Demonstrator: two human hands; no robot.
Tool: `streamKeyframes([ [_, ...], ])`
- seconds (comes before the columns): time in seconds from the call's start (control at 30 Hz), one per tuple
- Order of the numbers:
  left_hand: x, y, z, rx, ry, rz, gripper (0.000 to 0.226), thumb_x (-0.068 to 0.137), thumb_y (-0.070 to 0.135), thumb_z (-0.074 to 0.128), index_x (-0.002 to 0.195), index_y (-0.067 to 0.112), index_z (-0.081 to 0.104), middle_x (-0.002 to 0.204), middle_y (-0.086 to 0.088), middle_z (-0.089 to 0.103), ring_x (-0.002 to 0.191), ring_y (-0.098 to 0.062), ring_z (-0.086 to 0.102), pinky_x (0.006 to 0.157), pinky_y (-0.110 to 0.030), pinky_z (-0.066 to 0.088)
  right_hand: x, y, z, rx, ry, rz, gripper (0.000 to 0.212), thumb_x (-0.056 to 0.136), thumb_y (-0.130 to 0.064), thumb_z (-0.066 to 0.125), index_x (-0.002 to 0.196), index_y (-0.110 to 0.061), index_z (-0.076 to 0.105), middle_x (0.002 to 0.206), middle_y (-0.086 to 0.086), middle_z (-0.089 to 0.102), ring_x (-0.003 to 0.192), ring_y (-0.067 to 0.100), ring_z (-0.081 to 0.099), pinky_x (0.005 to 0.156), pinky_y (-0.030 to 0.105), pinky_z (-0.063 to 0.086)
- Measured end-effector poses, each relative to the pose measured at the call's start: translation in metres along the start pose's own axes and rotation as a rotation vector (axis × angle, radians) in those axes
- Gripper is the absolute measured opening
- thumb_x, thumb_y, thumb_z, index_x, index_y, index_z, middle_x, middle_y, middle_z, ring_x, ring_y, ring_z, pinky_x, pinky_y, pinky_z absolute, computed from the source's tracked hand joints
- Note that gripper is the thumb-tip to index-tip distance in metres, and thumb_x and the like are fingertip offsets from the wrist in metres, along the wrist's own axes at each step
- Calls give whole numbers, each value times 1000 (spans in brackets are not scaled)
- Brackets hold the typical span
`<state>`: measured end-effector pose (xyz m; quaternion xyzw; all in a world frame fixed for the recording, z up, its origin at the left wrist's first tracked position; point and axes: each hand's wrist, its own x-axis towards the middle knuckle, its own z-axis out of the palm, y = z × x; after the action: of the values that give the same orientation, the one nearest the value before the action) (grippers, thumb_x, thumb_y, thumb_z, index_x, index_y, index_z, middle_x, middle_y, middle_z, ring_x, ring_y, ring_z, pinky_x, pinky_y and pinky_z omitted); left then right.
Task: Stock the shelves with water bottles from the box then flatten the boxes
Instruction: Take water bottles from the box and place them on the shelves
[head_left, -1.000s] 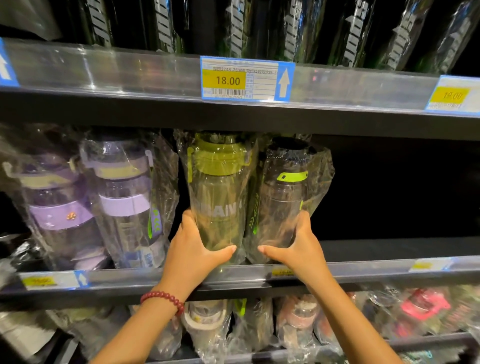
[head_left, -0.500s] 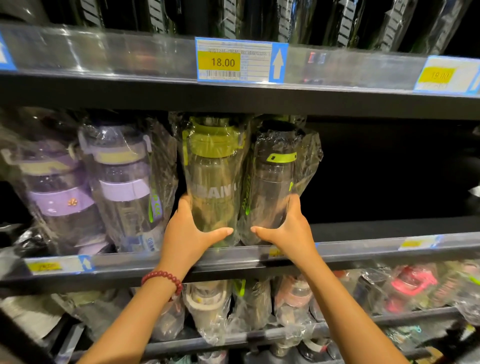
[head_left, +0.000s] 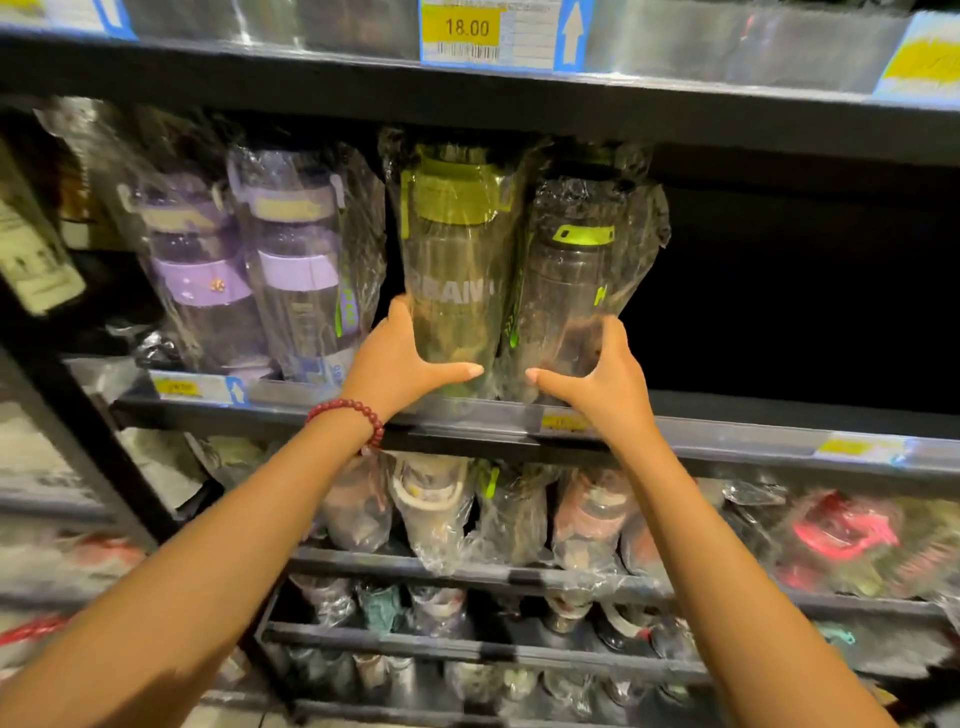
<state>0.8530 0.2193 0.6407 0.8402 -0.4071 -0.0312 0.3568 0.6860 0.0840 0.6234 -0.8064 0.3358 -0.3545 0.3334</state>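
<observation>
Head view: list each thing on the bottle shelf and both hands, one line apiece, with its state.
Green-lid bottle: upright, in clear wrap, base gripped by the left hand.
Dark bottle: upright, wrapped, touching the green-lid bottle, gripped low by the right hand.
Left hand: curled round the bottle base, thumb in front.
Right hand: curled round the bottle base, thumb in front.
Two purple bottles: wrapped, leaning.
Shelf: dark and bare right of the dark bottle.

This is a shop: dark metal shelves carry rows of water bottles each wrapped in clear plastic, and the shelf edges hold yellow price labels, one showing 18.00 with a barcode
</observation>
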Motion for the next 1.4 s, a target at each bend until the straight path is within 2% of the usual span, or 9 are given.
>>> streamKeyframes([
  [0.13, -36, 12, -11, -63, 93, -60, 89, 68, 46, 79, 139, 12, 38, 138, -6, 48, 124, -22, 48, 99, -35, 40, -26, 7, -20, -127, 45, 2, 81, 76, -38, 77, 142, -15, 34, 140, 6, 46, 126, 22, 47, 94, 34, 41],
  [0.3, -139, 19, 10, 250, 262, 18, 75, 71, 44, 76, 133, 15, 46, 129, -9, 54, 118, -29, 50, 96, -41, 43, -98, 23, -32, -400, -15, -326, 66, 79, -29, 72, 136, -11, 44, 130, 10, 52, 118, 32, 48, 87, 40, 43],
  [0.37, -184, 15, 30, 391, 229, 15, 72, 75, 44, 73, 135, 16, 45, 130, -8, 52, 119, -30, 49, 95, -42, 43, -130, 34, -29, -498, -99, -453, 63, 74, -26, 76, 129, -9, 50, 121, 11, 57, 108, 35, 54, 79, 40, 48],
  [0.47, -253, 6, 66, 478, 119, -114, 69, 81, 43, 69, 138, 14, 42, 134, -8, 49, 121, -30, 47, 94, -40, 43, -183, 54, -22, -522, -252, -554, 59, 69, -22, 79, 120, -5, 56, 112, 14, 60, 98, 37, 59, 71, 40, 52],
  [0.57, -328, 3, 94, 496, 61, -272, 64, 67, 35, 82, 121, 10, 59, 115, -11, 63, 102, -33, 61, 77, -39, 53, -239, 76, -11, -524, -438, -567, 55, 68, -21, 79, 117, -6, 59, 109, 14, 62, 96, 37, 58, 66, 41, 52],
  [0.7, -429, -5, 111, 419, 125, -529, 62, 64, 33, 83, 117, 12, 60, 109, -11, 66, 94, -33, 64, 67, -37, 54, -308, 86, 11, -527, -681, -613, 45, 53, -13, 77, 96, -9, 65, 88, 9, 64, 75, 30, 62, 54, 33, 50],
  [0.87, -507, -7, 95, 392, 243, -793, 75, 71, 65, 41, 125, 15, 55, 115, -8, 62, 100, -32, 61, 73, -37, 52, -374, 57, 33, -505, -871, -787, 63, 46, -32, 87, 102, -14, 67, 96, 7, 67, 83, 28, 65, 58, 34, 53],
  [1.07, -556, -17, 72, 415, 270, -887, 70, 64, 42, 80, 123, 12, 57, 116, -10, 63, 101, -31, 62, 79, -39, 53, -431, 23, 55, -421, -966, -958, 74, 40, -37, 90, 108, -16, 70, 102, 4, 69, 89, 23, 68, 64, 28, 55],
  [1.4, -642, -79, 2, 448, 310, -1033, 69, 48, 29, 91, 108, 7, 64, 94, -10, 68, 77, -27, 66, 59, -34, 57, -522, -66, 137, -329, -1064, -1127, 63, 42, -34, 91, 100, -19, 70, 93, 3, 70, 83, 24, 68, 61, 32, 55],
])
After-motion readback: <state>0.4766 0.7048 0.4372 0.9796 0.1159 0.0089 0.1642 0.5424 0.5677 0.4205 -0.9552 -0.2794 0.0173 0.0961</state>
